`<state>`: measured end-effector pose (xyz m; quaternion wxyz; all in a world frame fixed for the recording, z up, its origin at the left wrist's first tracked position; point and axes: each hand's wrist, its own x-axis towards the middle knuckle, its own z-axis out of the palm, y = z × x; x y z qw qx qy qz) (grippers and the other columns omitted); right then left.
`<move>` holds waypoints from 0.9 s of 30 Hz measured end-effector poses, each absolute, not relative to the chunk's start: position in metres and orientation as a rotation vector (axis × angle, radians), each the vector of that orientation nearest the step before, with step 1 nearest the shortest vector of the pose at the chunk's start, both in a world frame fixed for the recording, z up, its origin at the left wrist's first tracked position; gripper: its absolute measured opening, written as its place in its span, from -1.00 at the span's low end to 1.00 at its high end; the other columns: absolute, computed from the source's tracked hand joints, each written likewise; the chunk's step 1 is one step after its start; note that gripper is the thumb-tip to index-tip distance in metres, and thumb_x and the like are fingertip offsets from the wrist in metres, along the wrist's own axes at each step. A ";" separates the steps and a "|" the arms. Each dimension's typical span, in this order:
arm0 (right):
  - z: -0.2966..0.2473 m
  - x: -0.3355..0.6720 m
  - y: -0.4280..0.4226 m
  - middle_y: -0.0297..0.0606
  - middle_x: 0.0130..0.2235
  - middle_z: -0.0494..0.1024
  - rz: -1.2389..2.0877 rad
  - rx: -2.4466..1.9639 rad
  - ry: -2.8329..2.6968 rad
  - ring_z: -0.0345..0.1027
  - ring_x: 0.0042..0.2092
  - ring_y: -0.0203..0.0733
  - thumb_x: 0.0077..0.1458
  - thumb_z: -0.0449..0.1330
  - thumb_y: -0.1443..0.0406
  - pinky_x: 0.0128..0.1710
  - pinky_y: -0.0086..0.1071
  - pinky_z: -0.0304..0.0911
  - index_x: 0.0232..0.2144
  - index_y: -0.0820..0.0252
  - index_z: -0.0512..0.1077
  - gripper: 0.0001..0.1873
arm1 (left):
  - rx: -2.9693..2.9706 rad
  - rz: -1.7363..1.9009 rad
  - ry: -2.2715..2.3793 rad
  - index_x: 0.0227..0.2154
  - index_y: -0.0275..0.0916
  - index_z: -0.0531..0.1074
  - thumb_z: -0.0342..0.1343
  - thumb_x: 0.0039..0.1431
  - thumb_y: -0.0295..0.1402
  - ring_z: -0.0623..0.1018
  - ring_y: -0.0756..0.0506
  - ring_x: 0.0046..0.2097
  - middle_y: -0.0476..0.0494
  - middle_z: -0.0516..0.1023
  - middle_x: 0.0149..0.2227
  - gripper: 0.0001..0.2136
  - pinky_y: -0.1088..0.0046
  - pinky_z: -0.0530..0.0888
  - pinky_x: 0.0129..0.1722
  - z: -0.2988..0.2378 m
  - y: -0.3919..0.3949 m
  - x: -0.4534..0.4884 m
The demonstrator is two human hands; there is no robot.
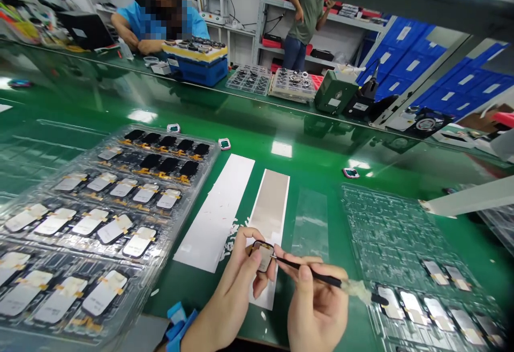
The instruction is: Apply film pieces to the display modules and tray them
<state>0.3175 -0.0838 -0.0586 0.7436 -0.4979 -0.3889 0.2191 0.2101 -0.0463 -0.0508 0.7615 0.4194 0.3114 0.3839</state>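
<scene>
1. The left hand (236, 293) curls, pinching a small rectangular display module (264, 258) between thumb and fingers, above a silver-faced strip (273, 202) on the green counter (257, 143).
2. The right hand (317, 309) grips a slim black tool (317, 270), its tip at the module's edge.
3. Fingers hide part of the module; the tool's tip is too small to make out.
</scene>
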 end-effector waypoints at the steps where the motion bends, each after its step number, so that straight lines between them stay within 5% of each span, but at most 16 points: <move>1: -0.060 0.318 -0.083 -0.25 -0.29 0.60 0.471 -1.091 -0.847 0.62 -0.23 -0.10 0.32 0.08 0.40 -0.34 -0.30 0.60 -0.21 0.07 0.26 -0.90 | 0.927 0.835 0.693 -0.11 -0.11 0.15 -0.15 0.42 -0.01 0.22 0.04 -0.50 0.03 0.39 -0.38 -0.72 0.46 0.23 -0.42 -0.051 -0.047 0.210; 27: -0.064 0.319 -0.085 -0.27 -0.28 0.61 0.499 -1.080 -0.812 0.61 -0.19 -0.15 0.31 0.10 0.42 -0.28 -0.33 0.60 -0.22 0.07 0.30 -0.88 | 0.972 0.816 0.769 -0.14 -0.12 0.12 -0.17 0.45 -0.07 0.26 0.08 -0.51 0.05 0.37 -0.39 -0.77 0.53 0.25 -0.46 -0.048 -0.051 0.212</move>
